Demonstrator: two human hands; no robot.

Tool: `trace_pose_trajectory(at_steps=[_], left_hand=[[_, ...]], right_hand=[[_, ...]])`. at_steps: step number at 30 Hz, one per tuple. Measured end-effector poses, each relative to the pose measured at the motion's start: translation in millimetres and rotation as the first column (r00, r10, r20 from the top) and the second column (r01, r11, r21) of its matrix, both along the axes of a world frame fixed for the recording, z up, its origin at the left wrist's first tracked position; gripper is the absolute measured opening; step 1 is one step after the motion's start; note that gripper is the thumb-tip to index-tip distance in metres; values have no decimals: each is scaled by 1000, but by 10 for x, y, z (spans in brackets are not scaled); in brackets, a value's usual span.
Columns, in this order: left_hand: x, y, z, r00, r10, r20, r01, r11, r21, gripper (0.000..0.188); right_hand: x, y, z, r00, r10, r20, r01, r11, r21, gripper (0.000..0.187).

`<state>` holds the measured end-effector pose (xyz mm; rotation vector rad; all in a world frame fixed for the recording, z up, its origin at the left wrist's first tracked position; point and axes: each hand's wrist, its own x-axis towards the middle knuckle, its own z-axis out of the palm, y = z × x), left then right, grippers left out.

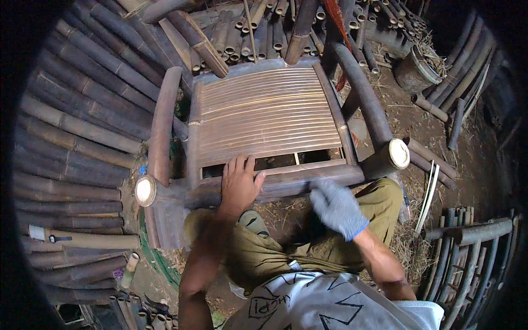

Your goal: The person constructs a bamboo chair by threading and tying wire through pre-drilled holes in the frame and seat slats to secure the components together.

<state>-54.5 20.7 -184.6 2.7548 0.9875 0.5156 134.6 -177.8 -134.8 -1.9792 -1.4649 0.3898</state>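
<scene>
A dark bamboo chair [291,184] stands in front of me, with thin split-bamboo slats [269,113] across its seat. Between the nearest slat and the thick front rail runs a gap, wider toward the right. My bare left hand [240,184] rests on that front rail left of the middle, its fingers laid flat and reaching over the gap to the slats' edge. Close to the rail's right half is my right hand [336,209], in a grey knitted glove with a blue cuff. Motion smears its fingers, so whether it holds anything is unclear.
Dark bamboo poles [77,143] line the left side, with a wristwatch [59,238] on one. Cut bamboo tubes [242,38] are stacked behind the chair. At right are a bucket [416,71], pale strips [427,198] and a bamboo frame [467,258]. My knees sit under the front rail.
</scene>
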Motion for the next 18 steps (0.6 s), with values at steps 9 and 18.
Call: trace_pose_trajectory(at_steps=[9, 18], left_hand=[[126, -40, -2, 1000, -6, -11, 7, 996, 89, 74], [169, 20, 83, 994, -17, -112, 10, 998, -58, 69]], right_hand=[[569, 544, -317, 888, -143, 438, 110, 989, 102, 44], [566, 537, -294, 878, -91, 470, 42, 993, 113, 51]])
